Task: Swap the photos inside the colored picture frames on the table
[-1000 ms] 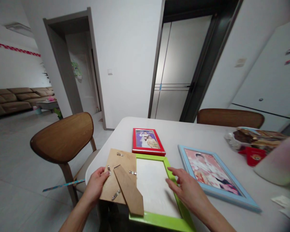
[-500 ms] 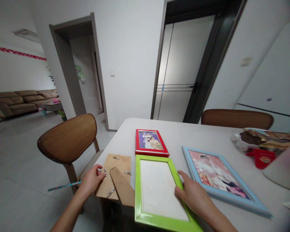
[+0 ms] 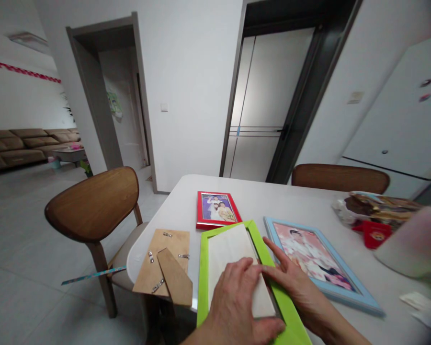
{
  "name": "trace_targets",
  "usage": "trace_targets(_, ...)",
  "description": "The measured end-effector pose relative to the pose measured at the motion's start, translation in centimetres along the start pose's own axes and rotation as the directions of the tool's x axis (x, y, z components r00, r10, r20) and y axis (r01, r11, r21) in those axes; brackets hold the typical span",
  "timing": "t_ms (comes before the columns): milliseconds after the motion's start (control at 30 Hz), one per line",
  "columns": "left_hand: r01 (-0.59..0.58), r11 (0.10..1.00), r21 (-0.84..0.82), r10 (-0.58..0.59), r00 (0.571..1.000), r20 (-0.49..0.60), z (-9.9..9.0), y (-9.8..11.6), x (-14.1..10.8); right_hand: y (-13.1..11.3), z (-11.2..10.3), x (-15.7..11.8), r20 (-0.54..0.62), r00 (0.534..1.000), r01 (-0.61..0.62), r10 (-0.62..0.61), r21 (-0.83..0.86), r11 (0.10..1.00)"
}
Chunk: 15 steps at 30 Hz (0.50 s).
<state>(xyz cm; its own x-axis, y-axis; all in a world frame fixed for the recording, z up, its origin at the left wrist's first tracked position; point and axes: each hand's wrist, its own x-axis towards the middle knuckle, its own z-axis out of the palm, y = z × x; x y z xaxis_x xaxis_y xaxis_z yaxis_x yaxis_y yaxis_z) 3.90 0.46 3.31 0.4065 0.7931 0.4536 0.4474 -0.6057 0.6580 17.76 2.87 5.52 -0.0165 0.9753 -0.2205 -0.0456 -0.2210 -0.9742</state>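
A lime green picture frame stands out at the table's near edge, tilted toward me. Inside it lies a white sheet or panel, sitting askew, with a dark gap along its right side. My left hand rests over the white panel, fingers laid on it and thumb spread to the right. At the frame's right side, my right hand grips the border, its thumb reaching to the panel's edge beside my left fingers. A brown backing board with metal clips and a stand leg lies left of the frame.
Beyond the green frame lies a red-framed photo; a blue-framed photo is to the right. Bags, a red packet and a pale pink container crowd the table's right side. A wooden chair stands at left.
My left hand has moved from the backing board onto the white panel. The panel has shifted within the green frame, opening a gap at its right. My right hand stays on the frame's right side.
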Motion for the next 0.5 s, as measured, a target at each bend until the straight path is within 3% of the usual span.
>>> trace_targets(100, -0.066, 0.997, 0.035, 0.068, 0.996, -0.063, -0.7, 0.3, 0.3, 0.5, -0.6, 0.8, -0.006, 0.998, 0.062, -0.063, -0.115, 0.991)
trace_targets(200, 0.097, 0.995, 0.026, -0.087, 0.961, -0.263, -3.0, -0.8, -0.3, 1.6, -2.1, 2.0, -0.067, 0.992, 0.076, -0.107, -0.359, 0.93)
trace_targets(267, 0.25, 0.968, -0.015, -0.237, 0.894, -0.38, -4.6, -2.3, -1.3, 2.4, -3.1, 2.8, -0.119, 0.973, 0.091, -0.198, -0.59, 0.802)
trace_targets(333, 0.357, 0.933, -0.054, -0.344, 0.834, -0.431, -5.9, -4.0, -2.6, 3.1, -3.9, 3.4, -0.138, 0.946, 0.078, -0.294, -0.781, 0.619)
trace_targets(400, 0.451, 0.889, -0.076, -0.44, 0.799, -0.41, -6.6, -5.8, -4.1, 3.9, -4.2, 3.7, -0.114, 0.937, 0.059, -0.332, -0.881, 0.469)
trace_targets(500, 0.554, 0.833, -0.013, -0.526, 0.782, -0.334, -6.7, -7.6, -6.1, 5.0, -4.3, 4.0, -0.047, 0.943, 0.071, -0.33, -0.938, 0.339)
